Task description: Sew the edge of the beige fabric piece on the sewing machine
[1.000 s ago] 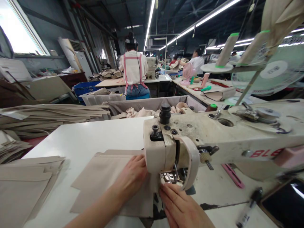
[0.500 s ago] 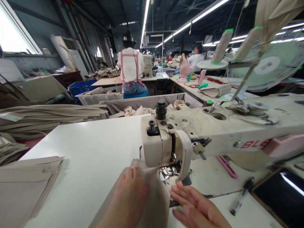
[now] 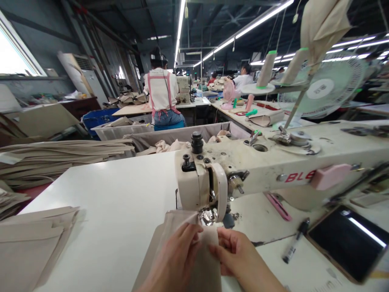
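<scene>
A beige fabric piece lies on the white table in front of the sewing machine, its far end beside the metal presser foot. My left hand rests on the fabric with thumb and fingers pinching a fold of it. Against the fabric's right edge, my right hand grips it between thumb and curled fingers. Both hands are just below the machine head, close together. Where the fabric meets the needle is hidden by the machine head.
Stacked beige panels lie at the left, with a taller pile behind. A marker, a pink cutter and a dark tablet lie right. Beyond the table, a fabric-filled bin stands near a seated person.
My right hand has moved from flat and apart to gripping the fabric's right edge. My left hand has shifted slightly and now pinches the cloth. The view has turned a little right.
</scene>
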Demonstrator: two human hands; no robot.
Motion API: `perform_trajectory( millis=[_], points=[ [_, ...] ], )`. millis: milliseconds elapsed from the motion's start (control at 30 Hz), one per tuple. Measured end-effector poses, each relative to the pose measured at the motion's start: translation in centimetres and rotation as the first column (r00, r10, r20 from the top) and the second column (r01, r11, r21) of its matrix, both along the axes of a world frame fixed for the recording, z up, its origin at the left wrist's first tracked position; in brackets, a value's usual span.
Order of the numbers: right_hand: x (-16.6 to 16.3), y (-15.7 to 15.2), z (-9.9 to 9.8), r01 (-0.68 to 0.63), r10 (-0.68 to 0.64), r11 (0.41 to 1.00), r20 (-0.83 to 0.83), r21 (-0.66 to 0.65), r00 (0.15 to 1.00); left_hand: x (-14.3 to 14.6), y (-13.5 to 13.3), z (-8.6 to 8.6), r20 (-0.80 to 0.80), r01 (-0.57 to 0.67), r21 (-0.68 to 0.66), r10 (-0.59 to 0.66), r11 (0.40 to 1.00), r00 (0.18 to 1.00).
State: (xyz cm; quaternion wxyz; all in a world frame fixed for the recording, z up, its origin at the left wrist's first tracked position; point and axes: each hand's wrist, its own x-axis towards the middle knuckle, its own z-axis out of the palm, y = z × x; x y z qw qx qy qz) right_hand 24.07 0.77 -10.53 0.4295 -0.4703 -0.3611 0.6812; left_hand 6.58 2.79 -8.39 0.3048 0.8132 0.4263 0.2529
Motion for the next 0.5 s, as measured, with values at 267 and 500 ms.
perform_trajectory(
  millis=[267,500],
  points=[
    [-0.3,0.0,0.2,0.014,-0.014,1.000,-0.016,-0.012,1.000,1.1,4.2,1.3,0.009,0.054,-0.301,-0.054,0.952,0.999],
    [-1.0,-1.3,-1.0,0.074,-0.077,0.996,0.066,0.045,0.995,1.1,4.4,1.0,-0.025,-0.042,-0.338,0.035,0.940,0.999]
  ],
)
